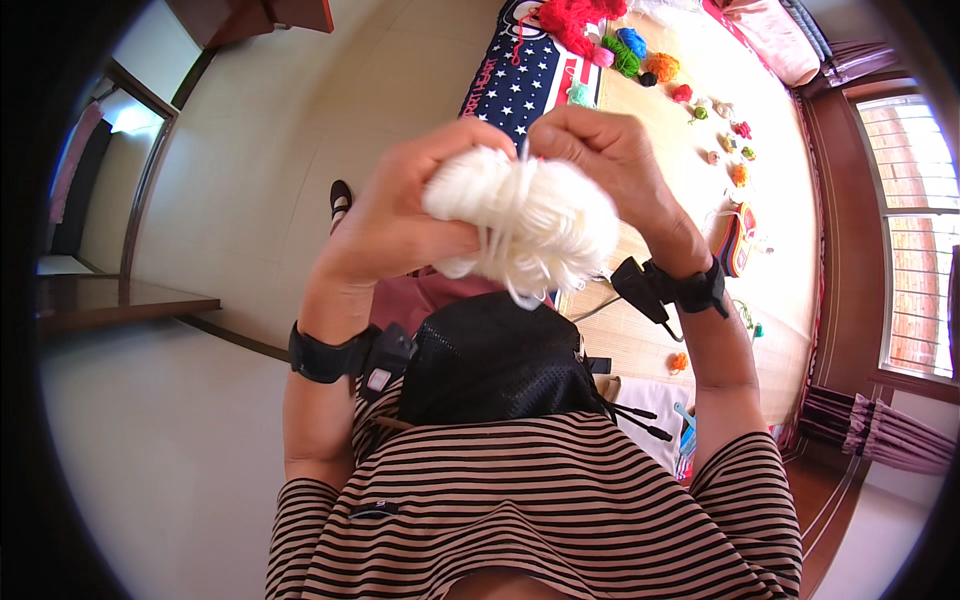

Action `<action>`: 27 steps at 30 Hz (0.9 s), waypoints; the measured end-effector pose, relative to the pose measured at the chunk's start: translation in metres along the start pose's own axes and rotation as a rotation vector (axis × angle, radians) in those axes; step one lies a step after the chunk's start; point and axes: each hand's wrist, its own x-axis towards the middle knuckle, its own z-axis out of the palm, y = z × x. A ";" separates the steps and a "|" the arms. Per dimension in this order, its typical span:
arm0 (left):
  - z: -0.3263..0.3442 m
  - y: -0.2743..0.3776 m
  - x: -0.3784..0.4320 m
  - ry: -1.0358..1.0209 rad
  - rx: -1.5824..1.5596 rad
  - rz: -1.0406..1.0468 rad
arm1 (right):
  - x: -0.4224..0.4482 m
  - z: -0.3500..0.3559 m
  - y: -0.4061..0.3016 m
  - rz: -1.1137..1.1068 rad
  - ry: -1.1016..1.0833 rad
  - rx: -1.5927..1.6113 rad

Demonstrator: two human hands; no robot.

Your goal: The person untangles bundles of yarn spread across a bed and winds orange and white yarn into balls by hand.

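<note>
A thick bundle of white yarn (555, 225) is held up in front of my chest. My left hand (405, 202) is wrapped around its left end, thumb below and fingers above. At the top of the bundle, my right hand (600, 154) pinches a white strand (523, 150) between thumb and fingers. Strands cross the bundle's middle as a band, and loose loops hang from its lower edge. The bundle's outline is slightly blurred. Beneath it, a black pouch (502, 360) rests at my waist.
On the right, a woven mat (780, 225) bears several small yarn balls, including an orange one (663, 67) and a green one (621, 57). Red yarn (574, 22) lies on a star-patterned cloth (510, 97). A striped crocheted piece (739, 240) sits farther right. A cable (596, 309) runs beside the pouch.
</note>
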 end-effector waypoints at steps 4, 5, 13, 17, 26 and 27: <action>0.000 0.004 0.005 0.655 -0.527 -0.058 | -0.014 0.006 -0.027 0.181 -0.325 -0.005; -0.001 0.000 0.005 0.655 -0.529 -0.062 | -0.016 0.007 -0.031 0.230 -0.364 0.026; 0.004 0.000 0.001 -0.031 0.540 0.037 | -0.002 -0.007 -0.008 0.201 -0.147 0.108; -0.005 -0.004 -0.004 0.259 -0.347 -0.176 | -0.016 -0.001 0.017 0.122 -0.183 0.012; -0.019 -0.032 -0.023 0.245 -1.143 -0.058 | -0.036 0.003 0.075 -0.087 -0.247 -0.340; -0.019 -0.034 -0.025 0.249 -1.143 -0.061 | -0.038 0.009 0.080 -0.026 -0.249 -0.431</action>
